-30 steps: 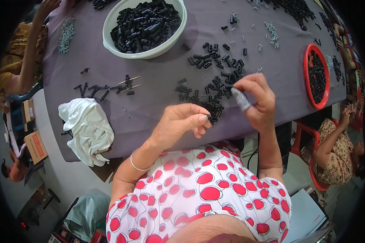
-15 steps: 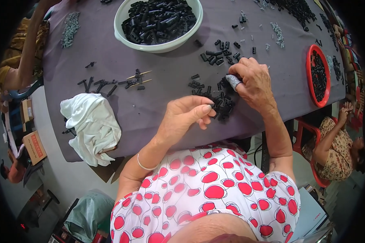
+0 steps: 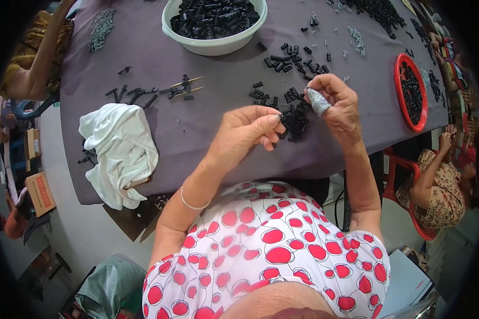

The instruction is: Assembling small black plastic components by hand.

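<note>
Hands: left hand [image 3: 247, 133], right hand [image 3: 338, 106] over black parts [image 3: 292, 114], fingers pinched.

both hands [image 3: 250, 133] [image 3: 338, 106] pinch small black parts [image 3: 294, 118] over a purple table [image 3: 207, 122].

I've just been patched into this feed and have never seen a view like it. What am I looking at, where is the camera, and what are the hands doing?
There is no machine here: a person works with bare hands. The one picture comes from a fisheye camera on their head, looking down, so straight edges bend and the red-dotted blouse fills the bottom. The left hand pinches a small black part at its fingertips. The right hand, with a grey cover on one finger, is at a pile of small black parts on the purple-covered table. Beyond lie a pale bowl of black parts, a red tray and a white cloth. Other people sit at both sides.
</note>
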`<action>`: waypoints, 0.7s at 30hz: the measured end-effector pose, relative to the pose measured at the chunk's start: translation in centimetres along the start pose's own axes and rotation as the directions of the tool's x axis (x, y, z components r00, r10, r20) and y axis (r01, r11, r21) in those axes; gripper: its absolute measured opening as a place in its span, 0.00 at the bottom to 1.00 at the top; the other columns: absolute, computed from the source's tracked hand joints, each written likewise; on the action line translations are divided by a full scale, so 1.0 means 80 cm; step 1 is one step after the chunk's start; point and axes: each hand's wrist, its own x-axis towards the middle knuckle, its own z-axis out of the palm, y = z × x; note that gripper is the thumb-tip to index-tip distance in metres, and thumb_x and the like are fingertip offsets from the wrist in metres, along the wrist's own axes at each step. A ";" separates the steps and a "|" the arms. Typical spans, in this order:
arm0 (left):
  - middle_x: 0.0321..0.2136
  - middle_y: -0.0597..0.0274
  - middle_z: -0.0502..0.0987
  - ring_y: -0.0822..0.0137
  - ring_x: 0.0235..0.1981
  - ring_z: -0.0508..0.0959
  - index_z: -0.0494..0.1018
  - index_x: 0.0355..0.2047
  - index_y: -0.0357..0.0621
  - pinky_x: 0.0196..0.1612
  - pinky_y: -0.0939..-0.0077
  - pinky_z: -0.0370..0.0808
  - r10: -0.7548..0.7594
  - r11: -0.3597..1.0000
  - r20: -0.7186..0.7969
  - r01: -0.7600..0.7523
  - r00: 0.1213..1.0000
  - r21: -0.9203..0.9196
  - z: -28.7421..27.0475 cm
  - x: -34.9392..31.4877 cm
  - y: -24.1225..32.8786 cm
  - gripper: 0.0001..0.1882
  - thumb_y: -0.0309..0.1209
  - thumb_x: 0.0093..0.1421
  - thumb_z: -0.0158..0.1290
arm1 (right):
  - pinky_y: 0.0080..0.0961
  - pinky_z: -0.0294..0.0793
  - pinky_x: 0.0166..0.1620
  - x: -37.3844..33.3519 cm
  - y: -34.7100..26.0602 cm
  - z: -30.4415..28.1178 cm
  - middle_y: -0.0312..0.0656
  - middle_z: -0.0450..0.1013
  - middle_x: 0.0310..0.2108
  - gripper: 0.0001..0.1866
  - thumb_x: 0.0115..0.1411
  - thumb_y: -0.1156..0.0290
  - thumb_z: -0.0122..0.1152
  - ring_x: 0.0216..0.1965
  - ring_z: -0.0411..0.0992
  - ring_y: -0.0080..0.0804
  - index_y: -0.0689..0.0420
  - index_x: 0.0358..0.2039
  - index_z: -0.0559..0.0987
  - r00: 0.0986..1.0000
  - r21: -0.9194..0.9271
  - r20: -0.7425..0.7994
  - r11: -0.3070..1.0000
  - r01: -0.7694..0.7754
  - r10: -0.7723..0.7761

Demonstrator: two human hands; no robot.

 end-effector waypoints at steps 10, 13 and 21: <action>0.31 0.56 0.79 0.73 0.28 0.78 0.74 0.41 0.33 0.31 0.80 0.77 -0.037 0.998 0.050 0.035 0.998 0.050 -0.006 0.006 0.012 0.11 0.30 0.63 0.54 | 0.19 0.74 0.41 -0.033 0.017 -0.019 0.37 0.73 0.34 0.09 0.60 0.78 0.60 0.34 0.72 0.21 0.63 0.41 0.75 0.995 0.448 0.101 0.893 -0.049 0.004; 0.31 0.55 0.79 0.72 0.28 0.78 0.74 0.40 0.34 0.31 0.79 0.77 -0.047 0.998 0.091 0.043 0.995 0.047 -0.008 0.007 0.012 0.11 0.30 0.63 0.54 | 0.19 0.74 0.41 -0.036 0.029 -0.035 0.38 0.74 0.35 0.11 0.60 0.77 0.61 0.35 0.72 0.20 0.64 0.42 0.74 0.991 0.475 0.133 0.878 -0.066 0.002; 0.29 0.53 0.76 0.67 0.26 0.78 0.73 0.38 0.33 0.30 0.76 0.79 -0.094 0.992 0.151 0.081 0.984 0.094 -0.022 0.001 0.020 0.09 0.28 0.61 0.55 | 0.15 0.72 0.39 -0.024 0.049 -0.057 0.36 0.73 0.36 0.12 0.57 0.79 0.63 0.35 0.70 0.17 0.63 0.42 0.75 0.975 0.515 0.221 0.852 -0.096 -0.024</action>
